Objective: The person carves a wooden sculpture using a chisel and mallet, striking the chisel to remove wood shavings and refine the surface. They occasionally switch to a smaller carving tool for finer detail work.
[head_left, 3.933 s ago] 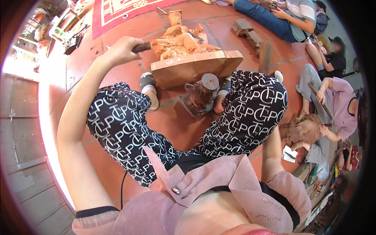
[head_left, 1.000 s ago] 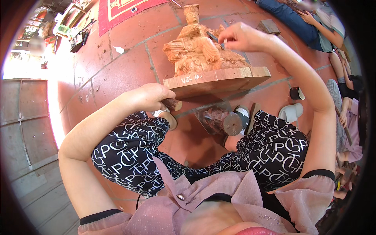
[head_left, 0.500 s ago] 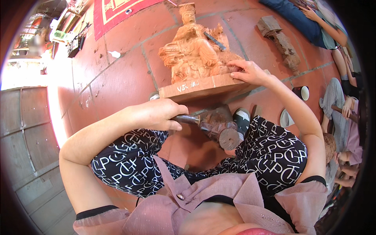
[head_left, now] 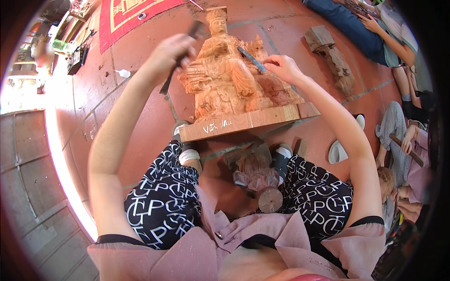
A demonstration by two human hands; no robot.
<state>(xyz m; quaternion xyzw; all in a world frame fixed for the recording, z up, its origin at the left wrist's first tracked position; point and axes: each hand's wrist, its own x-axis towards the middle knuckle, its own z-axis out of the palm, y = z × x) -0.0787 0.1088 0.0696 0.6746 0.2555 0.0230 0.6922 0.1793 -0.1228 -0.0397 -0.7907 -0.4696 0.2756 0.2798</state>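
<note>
A carved wooden statue of a seated figure (head_left: 229, 75) stands on its thick wooden base (head_left: 248, 118) on the floor before me. My left hand (head_left: 173, 54) is raised at the statue's left side, closed round a long dark hand tool (head_left: 166, 86). Both of the tool's ends stick out past my fist; its exact kind is unclear. A flat blue-grey metal bar (head_left: 251, 58) lies slanted across the statue's front. My right hand (head_left: 285, 69) is at its lower end, thumb and fingertips drawn together on it.
A rough wooden block with a round end (head_left: 255, 173) lies between my feet. Farther right lies a dark carved wood piece (head_left: 333, 58). A red and yellow mat (head_left: 126, 18) is at the far left. Other people sit along the right, one holding a stick-like tool (head_left: 407, 151).
My left hand has risen from below the base to beside the statue, holding the dark tool. My right hand has left the base and moved up to the metal bar.
</note>
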